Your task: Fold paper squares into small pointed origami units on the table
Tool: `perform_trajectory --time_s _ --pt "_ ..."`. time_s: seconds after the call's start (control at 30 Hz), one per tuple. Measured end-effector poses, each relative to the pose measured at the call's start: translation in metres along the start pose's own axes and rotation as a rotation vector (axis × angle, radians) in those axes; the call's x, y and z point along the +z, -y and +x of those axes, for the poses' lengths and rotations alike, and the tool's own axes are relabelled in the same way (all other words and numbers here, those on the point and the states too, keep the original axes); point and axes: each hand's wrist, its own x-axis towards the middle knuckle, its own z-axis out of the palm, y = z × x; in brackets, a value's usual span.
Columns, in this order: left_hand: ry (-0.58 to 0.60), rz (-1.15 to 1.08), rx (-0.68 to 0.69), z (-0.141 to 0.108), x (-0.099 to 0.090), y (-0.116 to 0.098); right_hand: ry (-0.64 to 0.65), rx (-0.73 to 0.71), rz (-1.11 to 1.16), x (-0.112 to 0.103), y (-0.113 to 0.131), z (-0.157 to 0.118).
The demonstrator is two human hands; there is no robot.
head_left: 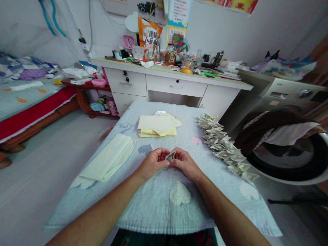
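Between the fingertips of both hands is a small folded piece of grey paper (170, 156), held just above the cloth-covered table. My left hand (155, 163) pinches it from the left, fingers closed. My right hand (183, 162) grips its right side, thumb towards my left thumb. Much of the paper is hidden behind the fingers. To the right lie rows of pointed, folded grey paper pieces (222, 145), nested close together. Beyond the hands is a stack of yellowish and white paper sheets (156, 126). Left of my hands lies a pile of pale paper sheets (107, 159).
A pale blue patterned cloth (153, 201) covers the table. Behind it stands a white desk (176, 85) crowded with jars, bags and small items. A washing machine (289, 92) with its door open stands at right, a bed (33, 102) at left.
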Motion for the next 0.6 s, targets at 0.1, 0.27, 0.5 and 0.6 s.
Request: perform_trajectory --time_s 0.1,0.27,0.5,0.6 --pt "0.009 -0.025 -0.048 -0.0007 0.0006 -0.0032 0.009 -0.003 0.006 -0.0005 -0.002 0.0005" --pt "0.024 -0.037 -0.1 -0.0019 0.0002 -0.0086 0.011 0.001 0.022 -0.0005 -0.0038 -0.0003" --pt "0.096 -0.071 -0.133 -0.0012 -0.0003 -0.0101 0.018 0.024 0.033 0.001 -0.0023 -0.0016" --pt "0.111 -0.087 -0.14 -0.0001 -0.0004 -0.0097 0.017 0.021 0.04 0.0009 -0.0045 -0.0012"
